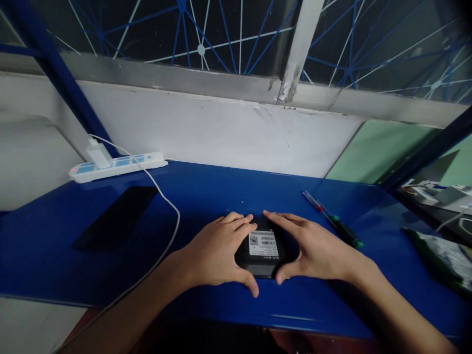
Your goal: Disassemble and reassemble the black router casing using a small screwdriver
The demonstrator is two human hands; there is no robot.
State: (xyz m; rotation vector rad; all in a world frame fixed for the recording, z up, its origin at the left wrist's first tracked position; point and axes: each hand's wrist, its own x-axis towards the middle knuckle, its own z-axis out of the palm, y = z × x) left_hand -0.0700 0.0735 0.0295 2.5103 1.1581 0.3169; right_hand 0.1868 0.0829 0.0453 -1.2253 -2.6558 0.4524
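A flat black device (pixel 260 270) with a white printed label and a square code lies face-up on the blue table between my hands. My left hand (pixel 217 253) curves round its left side, the fingertips over the far left corner and the thumb pointing out by the near left edge. From the right, my right hand (pixel 313 246) spans the device, with fingers near the far edge and thumb at the near right corner. Parts of the device's sides are hidden under my fingers. Right of my right hand lie a green-handled screwdriver (pixel 342 230) and a slim clear-and-red tool (pixel 312 200).
A white power strip (pixel 120 166) with a plugged-in charger (pixel 99 153) stands at the back left. Its white cable (pixel 176 211) runs across the table past my left arm. A black flat panel (pixel 116 219) lies at left, a silvery-green bag (pixel 442 260) at right.
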